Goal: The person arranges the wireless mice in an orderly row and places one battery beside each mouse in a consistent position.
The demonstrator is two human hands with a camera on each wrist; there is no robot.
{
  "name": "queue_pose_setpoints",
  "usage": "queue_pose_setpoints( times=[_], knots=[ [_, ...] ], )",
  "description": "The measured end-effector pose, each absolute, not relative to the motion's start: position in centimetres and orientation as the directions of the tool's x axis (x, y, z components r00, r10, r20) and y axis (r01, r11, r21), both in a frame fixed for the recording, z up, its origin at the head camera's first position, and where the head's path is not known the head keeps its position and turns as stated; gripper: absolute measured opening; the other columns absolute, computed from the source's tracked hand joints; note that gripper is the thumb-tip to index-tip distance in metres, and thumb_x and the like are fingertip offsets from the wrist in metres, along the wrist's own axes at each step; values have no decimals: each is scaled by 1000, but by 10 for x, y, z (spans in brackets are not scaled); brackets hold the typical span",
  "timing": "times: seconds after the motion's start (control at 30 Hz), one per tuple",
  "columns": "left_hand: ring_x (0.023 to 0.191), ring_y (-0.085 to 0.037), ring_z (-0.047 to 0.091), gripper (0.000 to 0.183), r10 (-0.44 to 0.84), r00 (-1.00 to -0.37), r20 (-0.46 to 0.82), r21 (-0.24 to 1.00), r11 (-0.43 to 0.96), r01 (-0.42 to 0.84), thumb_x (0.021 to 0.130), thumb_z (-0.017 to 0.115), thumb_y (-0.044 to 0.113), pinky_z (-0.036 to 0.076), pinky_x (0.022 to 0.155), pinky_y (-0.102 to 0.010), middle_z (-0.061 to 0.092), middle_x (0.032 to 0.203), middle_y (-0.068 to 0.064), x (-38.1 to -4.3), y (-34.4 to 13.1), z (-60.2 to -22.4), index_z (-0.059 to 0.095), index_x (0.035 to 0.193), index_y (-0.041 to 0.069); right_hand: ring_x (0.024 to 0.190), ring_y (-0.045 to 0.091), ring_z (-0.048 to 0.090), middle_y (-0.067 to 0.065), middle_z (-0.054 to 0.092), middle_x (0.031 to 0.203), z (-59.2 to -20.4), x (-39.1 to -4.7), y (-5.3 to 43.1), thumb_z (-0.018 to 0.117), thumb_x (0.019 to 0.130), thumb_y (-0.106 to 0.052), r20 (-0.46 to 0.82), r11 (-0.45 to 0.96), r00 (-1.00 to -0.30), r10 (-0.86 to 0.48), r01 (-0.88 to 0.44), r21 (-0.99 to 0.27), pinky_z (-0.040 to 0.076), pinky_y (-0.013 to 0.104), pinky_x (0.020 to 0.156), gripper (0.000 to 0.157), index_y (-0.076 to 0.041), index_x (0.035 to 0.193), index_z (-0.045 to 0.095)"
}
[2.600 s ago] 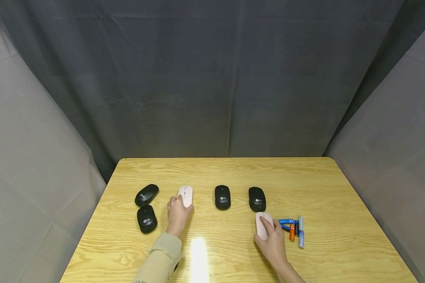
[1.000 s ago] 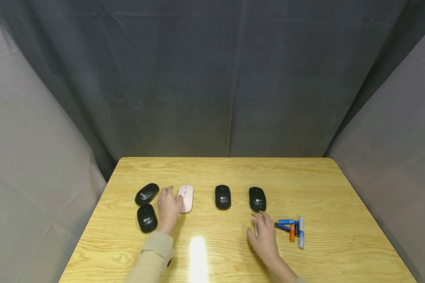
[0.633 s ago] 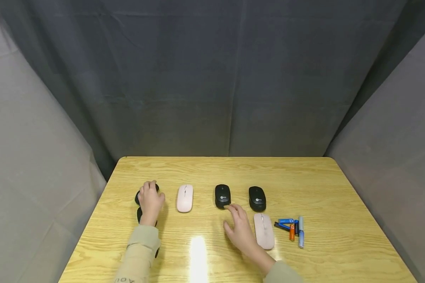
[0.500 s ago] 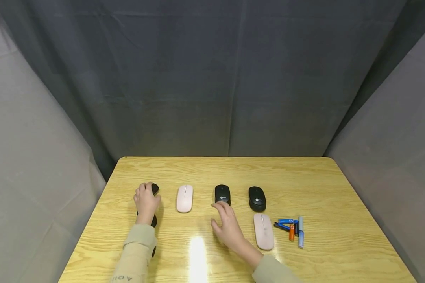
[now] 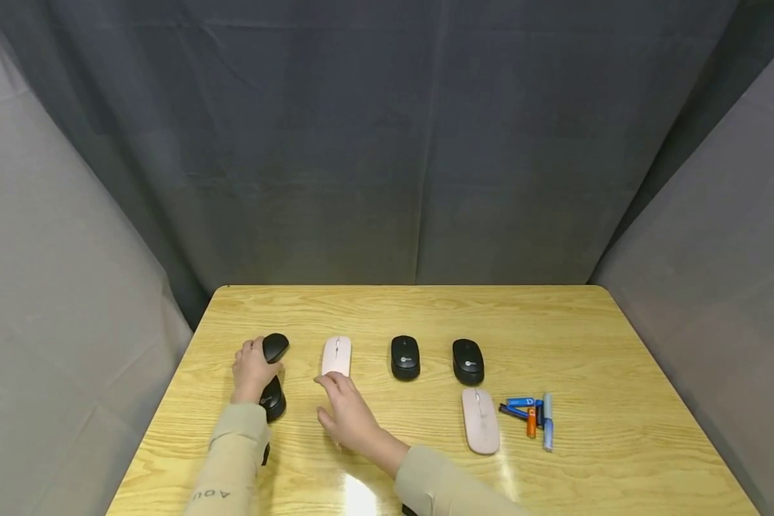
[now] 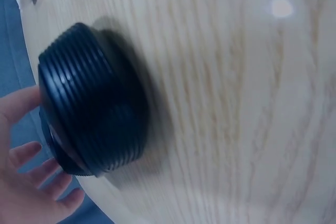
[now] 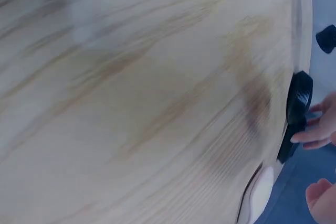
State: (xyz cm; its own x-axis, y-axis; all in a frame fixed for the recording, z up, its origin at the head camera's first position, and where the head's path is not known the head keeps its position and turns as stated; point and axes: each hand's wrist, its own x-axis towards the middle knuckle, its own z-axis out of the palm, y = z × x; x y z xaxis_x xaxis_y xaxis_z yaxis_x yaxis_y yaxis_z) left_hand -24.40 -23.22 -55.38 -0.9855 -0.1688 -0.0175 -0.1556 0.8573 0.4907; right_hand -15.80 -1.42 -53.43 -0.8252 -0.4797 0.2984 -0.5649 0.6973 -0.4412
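At the left of the table, my left hand point(image 5: 253, 373) lies beside two black computer mice, its fingers loosely bent. The far black mouse point(image 5: 276, 347) and near black mouse point(image 5: 273, 400) are partly hidden by it. In the left wrist view the thumb point(image 6: 21, 103) reaches the ridged side of a black mouse point(image 6: 94, 103); whether it touches cannot be told. My right hand point(image 5: 350, 416), fingers loosely spread, hovers over the near end of a pink mouse point(image 5: 337, 355). That pink mouse point(image 7: 261, 198) also shows in the right wrist view, near my right fingers point(image 7: 320, 198).
Two more black mice, one mid-table point(image 5: 405, 357) and one farther right point(image 5: 468, 362), stand along the back. A second pink mouse point(image 5: 480, 421) lies in front of the latter. Beside it are several small cylinders like batteries, including an orange one point(image 5: 532, 423).
My right hand has let go of the right pink mouse and swept left past the middle black mouse. My left hand has left the other pink mouse and moved left to the black mice.
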Motion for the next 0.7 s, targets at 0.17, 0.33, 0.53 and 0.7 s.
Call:
queue_pose_setpoints(
  times=[0.17,0.33,0.53,0.7],
  knots=[
    [114,-49,35,71,-162,-986,-42,506,847,-161,76,70,20,34,88,-59,36,128,-33,-243,-236,-552,36,132,-7,111,18,48,6,48,121,-538,-158,-36,63,84,-20,263,705,-809,-526,-588,-397,42,26,92,50,-8,128,44],
    [113,-49,36,73,-166,-984,-65,530,830,-175,75,70,18,36,88,-58,36,127,-34,-243,-241,-550,34,132,-10,109,16,49,6,50,119,-545,-160,-54,64,83,-23,226,710,-803,-551,-594,-379,42,23,92,51,-8,128,46],
    [111,-49,37,72,-154,-985,-79,548,819,-172,75,69,15,37,89,-56,38,122,-36,-245,-248,-552,34,130,-14,107,17,51,6,50,119,-550,-161,-69,65,82,-25,147,711,-806,-573,-578,-401,43,23,89,51,-9,128,48],
    [110,-51,39,70,-147,-986,-72,545,823,-162,75,69,14,37,90,-55,41,119,-38,-245,-251,-552,36,128,-17,109,17,51,7,47,125,-550,-163,-79,65,83,-26,69,714,-800,-596,-568,-409,44,23,89,54,-12,131,46]
  ],
)
